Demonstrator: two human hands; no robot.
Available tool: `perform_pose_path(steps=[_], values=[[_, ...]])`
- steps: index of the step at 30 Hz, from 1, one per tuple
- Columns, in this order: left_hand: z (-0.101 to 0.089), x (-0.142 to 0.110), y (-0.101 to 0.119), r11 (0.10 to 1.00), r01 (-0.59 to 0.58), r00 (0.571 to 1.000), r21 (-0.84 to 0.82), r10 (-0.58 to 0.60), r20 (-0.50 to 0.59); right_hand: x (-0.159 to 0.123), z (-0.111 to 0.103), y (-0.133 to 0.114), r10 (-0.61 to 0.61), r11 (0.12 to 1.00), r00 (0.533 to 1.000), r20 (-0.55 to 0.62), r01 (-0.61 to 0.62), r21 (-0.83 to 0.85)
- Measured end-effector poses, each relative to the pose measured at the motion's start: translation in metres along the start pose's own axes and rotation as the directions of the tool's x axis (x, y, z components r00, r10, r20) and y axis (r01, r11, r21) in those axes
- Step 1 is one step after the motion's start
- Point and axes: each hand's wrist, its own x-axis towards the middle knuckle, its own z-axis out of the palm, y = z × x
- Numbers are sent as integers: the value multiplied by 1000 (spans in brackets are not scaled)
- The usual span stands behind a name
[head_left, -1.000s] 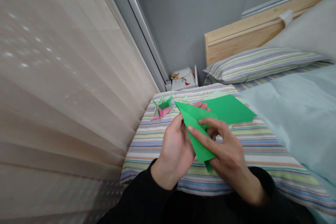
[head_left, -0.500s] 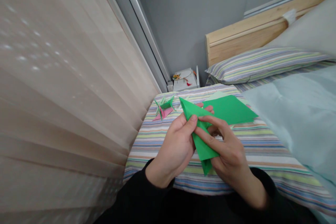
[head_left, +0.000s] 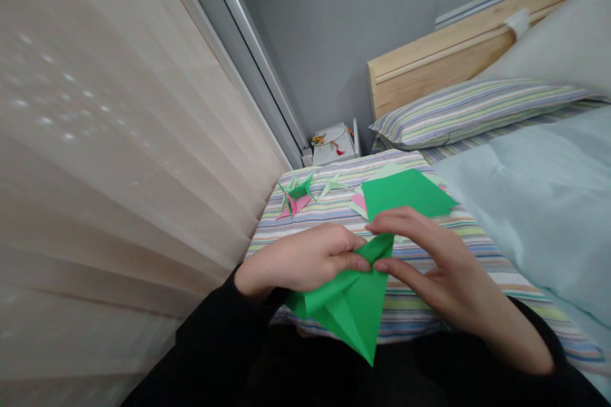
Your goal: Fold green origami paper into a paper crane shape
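Note:
A folded green paper hangs point-down in front of me, over the near edge of the striped bed sheet. My left hand pinches its upper edge from the left with thumb and fingers closed. My right hand pinches the same top corner from the right, fingers curled over it. Both sleeves are black. A flat green sheet lies on the bed just beyond my right hand.
Finished green and pink folded paper figures lie at the bed's far left corner. A striped pillow and wooden headboard are behind, a pale blue blanket to the right, a pleated curtain at left, and a white box by the wall.
The green paper has been turned over so its long point now hangs down toward me instead of pointing up and away. Both hands shifted to pinch its top corner.

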Motion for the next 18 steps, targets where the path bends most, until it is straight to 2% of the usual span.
perform_pose_path(steps=[4,6,8,10,13,18], values=[[-2,4,-3,998,-49,991,45,43,123,2,-8,3,66,990,986,152,-84,117],[-4,1,-5,998,-51,991,49,44,127,3,-10,4,112,979,976,184,-140,149],[-5,-2,-6,999,-27,999,30,26,41,4,-9,6,162,967,973,163,-189,171],[-4,-6,-5,1000,-7,996,-15,5,-88,5,-8,8,215,954,970,114,-234,189],[-2,-11,-3,998,-25,972,-51,12,-233,6,-7,9,274,934,960,52,-278,223],[4,-11,-1,999,-49,924,-24,36,-382,6,-5,5,392,871,920,-2,-371,321]])
